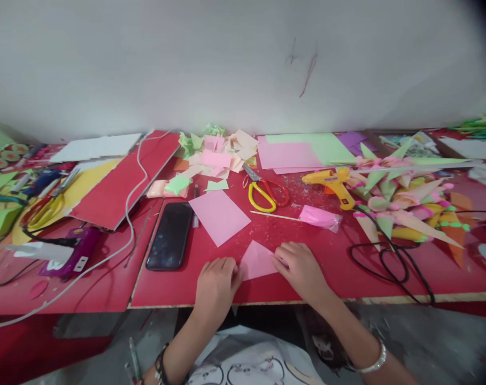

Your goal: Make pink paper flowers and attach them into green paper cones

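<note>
Near the table's front edge lies a folded piece of pink paper (257,261), roughly triangular, with its peak pointing away from me. My left hand (217,283) grips its left corner between thumb and curled fingers. At the right corner, my right hand (301,270) pinches the same paper. Just beyond it is a flat pink square sheet (220,216). Scissors with one yellow and one red handle (262,195) rest farther back. A thin stick (275,216) points toward a pink packet (319,218) in clear wrap.
A black phone (169,235) lies to the left. On the right are a yellow glue gun (331,184), its looped black cord (381,262) and a heap of paper cones (411,198). Paper scraps (216,155) pile at the back. A white cable (128,214) crosses the left side.
</note>
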Motion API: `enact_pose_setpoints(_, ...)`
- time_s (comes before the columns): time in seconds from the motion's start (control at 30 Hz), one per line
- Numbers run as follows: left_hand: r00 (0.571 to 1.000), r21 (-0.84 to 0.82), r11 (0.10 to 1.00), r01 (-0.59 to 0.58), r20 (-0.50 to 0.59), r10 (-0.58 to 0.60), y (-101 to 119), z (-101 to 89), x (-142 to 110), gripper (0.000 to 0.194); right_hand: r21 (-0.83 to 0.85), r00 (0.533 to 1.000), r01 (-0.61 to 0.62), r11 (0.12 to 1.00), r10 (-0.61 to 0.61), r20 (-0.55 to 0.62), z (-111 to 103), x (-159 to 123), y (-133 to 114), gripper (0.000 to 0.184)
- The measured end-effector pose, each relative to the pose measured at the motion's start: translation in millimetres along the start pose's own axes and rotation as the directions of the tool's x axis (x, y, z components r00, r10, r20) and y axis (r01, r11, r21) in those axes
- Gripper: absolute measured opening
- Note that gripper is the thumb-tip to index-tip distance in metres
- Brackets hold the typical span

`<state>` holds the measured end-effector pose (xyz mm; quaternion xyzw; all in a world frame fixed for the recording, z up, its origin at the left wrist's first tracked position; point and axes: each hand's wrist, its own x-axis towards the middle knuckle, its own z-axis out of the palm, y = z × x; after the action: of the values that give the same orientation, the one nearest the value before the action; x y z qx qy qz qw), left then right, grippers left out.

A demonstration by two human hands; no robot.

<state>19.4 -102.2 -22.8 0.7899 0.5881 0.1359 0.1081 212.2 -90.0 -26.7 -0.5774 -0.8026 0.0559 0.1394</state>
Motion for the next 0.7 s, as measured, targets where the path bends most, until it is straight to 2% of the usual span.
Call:
enact_pose_setpoints(0.37,0.992,0.134,0.991,-0.028,0.129,0.011,0.5,-3.8,4.7,0.015,-0.073,1.0,-0.005,0.997,0.004,-0.006,-0.5,1.6,-3.5,0.028)
enact_pose_setpoints(0.7,0.989,0.165,0.981,-0.104,0.121,0.085,-3.2,-2.7,7.9,0.018,-0.121,1.0,-0.029,0.992,0.029,-0.002,0.4,1.5,-6.1,0.024)
